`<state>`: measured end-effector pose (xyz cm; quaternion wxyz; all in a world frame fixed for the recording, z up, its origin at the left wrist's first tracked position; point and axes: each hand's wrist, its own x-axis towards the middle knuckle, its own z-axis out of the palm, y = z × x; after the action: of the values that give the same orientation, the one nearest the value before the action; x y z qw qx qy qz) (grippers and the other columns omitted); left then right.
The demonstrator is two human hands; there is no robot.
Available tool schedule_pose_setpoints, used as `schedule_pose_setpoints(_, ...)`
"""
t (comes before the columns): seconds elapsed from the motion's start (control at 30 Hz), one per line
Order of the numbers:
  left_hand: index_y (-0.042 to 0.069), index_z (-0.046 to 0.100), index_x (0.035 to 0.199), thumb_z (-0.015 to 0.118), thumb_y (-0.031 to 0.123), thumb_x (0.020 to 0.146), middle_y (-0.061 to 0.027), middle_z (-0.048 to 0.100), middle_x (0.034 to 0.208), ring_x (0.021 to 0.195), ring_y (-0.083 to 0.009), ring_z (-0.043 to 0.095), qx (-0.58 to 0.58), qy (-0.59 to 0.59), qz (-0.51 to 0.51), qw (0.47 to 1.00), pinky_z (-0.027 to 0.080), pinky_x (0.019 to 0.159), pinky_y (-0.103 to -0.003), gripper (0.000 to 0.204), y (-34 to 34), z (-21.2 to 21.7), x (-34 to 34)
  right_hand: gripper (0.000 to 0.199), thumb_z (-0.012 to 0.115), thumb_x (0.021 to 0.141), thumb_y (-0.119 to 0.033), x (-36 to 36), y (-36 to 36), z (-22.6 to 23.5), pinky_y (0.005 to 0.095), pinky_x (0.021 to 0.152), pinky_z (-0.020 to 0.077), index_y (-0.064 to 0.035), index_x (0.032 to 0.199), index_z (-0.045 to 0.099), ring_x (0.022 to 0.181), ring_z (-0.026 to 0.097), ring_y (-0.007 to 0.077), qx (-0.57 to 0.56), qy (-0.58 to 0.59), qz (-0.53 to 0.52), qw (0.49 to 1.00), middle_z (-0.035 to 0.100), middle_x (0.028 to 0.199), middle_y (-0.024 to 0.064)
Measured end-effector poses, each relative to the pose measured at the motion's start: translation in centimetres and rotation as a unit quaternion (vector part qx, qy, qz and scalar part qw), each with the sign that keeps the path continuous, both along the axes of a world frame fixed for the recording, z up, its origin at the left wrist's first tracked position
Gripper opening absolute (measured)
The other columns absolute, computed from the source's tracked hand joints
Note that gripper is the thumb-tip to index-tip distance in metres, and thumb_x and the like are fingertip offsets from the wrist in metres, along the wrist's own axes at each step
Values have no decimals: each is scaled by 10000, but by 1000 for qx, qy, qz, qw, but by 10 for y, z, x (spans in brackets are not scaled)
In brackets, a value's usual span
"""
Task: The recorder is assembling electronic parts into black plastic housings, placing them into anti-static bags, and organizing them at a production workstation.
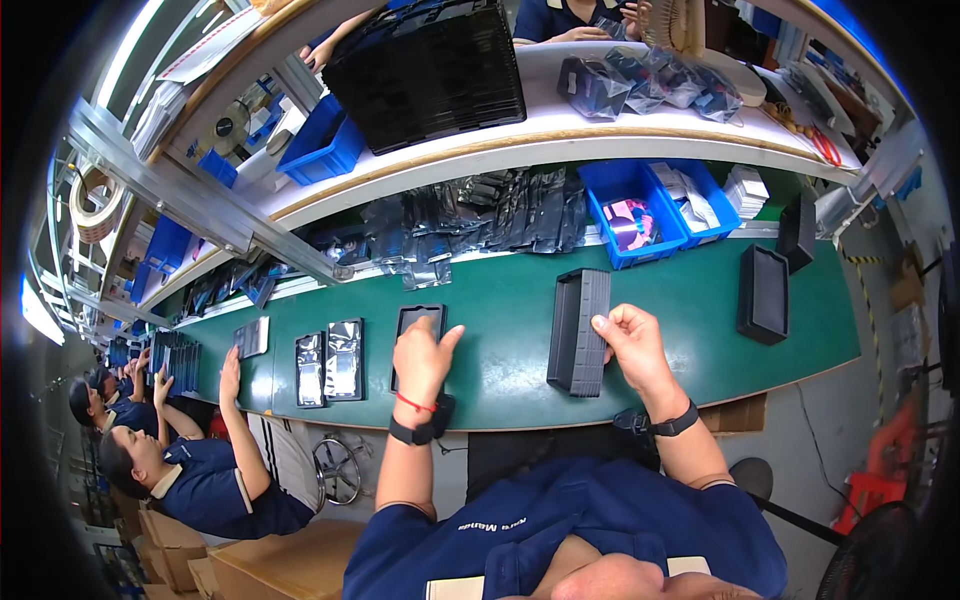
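Head view: right hand (634,342) touches stacked black trays (578,335)

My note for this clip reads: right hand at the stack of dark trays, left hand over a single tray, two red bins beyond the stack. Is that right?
Not quite: the two bins are blue, not red, as the head view shows. The right hand is at the stack of dark trays, and the left hand is over a single tray.
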<state>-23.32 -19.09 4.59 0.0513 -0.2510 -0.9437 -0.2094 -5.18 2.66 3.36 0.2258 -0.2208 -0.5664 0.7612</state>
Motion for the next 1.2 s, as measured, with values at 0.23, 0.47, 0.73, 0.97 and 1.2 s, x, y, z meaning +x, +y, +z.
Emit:
schedule_pose_setpoints(0.23, 14, 553, 734, 614, 158, 863, 29, 520, 580, 540, -18, 461, 339, -315, -197, 864, 352, 449, -195, 203, 64, -6, 76, 188, 638, 844, -126, -10, -30, 0, 187, 425, 399, -54, 721, 514, 516, 498, 29, 109, -11, 58, 992, 565, 631, -9)
schedule_pose_setpoints(0.47, 29, 545, 679, 627, 169, 852, 5, 542, 548, 453, -66, 466, 391, -267, -83, 877, 355, 422, -229, 237, 44, -8, 45, 194, 621, 852, -140, 12, 14, 3, 185, 431, 394, -90, 695, 519, 505, 487, 34, 11, -29, -29, 999, 539, 609, -22)
schedule_pose_setpoints(0.73, 5, 614, 784, 678, 271, 785, -131, 613, 638, 605, -227, 617, 179, -132, -197, 955, 472, 556, -322, 273, 54, 3, 54, 161, 616, 857, -126, 12, 1, 3, 186, 422, 406, -44, 749, 528, 513, 511, 50, 42, -33, 11, 999, 578, 662, 17)
schedule_pose_setpoints(0.97, 16, 543, 705, 595, 146, 876, 45, 497, 548, 495, -5, 406, 359, -395, -202, 821, 316, 419, -203, 220, 87, -7, 94, 163, 606, 864, -136, 12, -6, 1, 192, 425, 413, -50, 748, 531, 517, 501, 44, 35, -15, 37, 999, 564, 651, 1)
schedule_pose_setpoints(1.2, 1, 554, 641, 643, 200, 820, -50, 548, 499, 428, -130, 528, 216, -248, -162, 930, 403, 405, -294, 282, 80, -32, 66, 183, 606, 863, -145, 50, 40, 0, 187, 422, 399, -68, 717, 529, 500, 508, 50, -14, -19, -52, 998, 558, 630, -12)
